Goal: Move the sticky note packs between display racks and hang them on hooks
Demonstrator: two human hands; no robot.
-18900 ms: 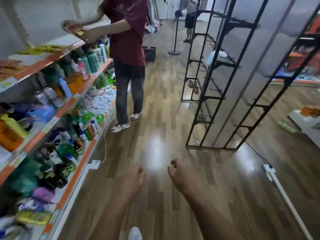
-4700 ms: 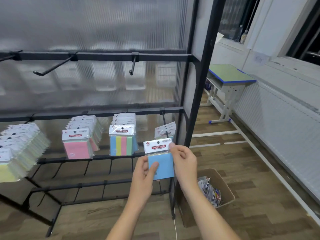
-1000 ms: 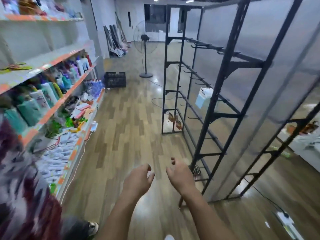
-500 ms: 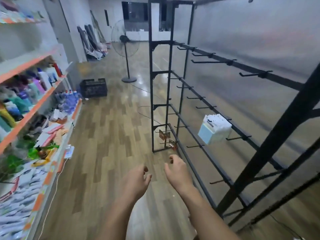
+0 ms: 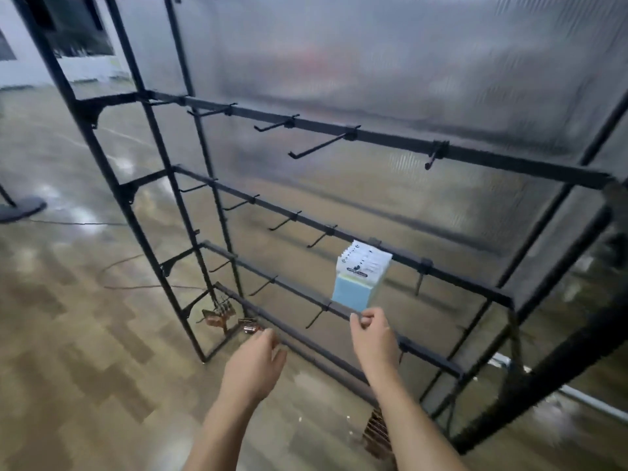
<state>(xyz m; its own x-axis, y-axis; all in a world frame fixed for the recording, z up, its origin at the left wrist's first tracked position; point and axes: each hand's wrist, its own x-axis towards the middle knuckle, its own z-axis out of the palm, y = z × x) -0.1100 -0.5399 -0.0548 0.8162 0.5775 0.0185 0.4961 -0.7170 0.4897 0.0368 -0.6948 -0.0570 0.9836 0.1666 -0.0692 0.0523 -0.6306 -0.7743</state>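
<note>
The person stands close to a tall black rack (image 5: 401,137) with rows of thin hooks (image 5: 317,149) sticking out. One bunch of packs (image 5: 360,277) hangs on a hook of the middle bar, toward the right. The packs are light blue with white card tops, and they hang in a tidy row, one behind the other.

The left hand (image 5: 253,365) is low, near the bottom bar, with its fingers loose and nothing in it. The right hand (image 5: 373,338) is just under the packs. Its thumb and finger are pressed together, but I cannot tell if they pinch anything.

I think the right hand is going for the packs. Things could go wrong here. If it pulls down and not straight out along the hook, the card tops could rip at their holes. If it grabs only the front pack, the ones behind could slide off and drop to the floor (image 5: 68,334). The hook ends are pointy, too, so a quick reach could poke a finger.
</note>
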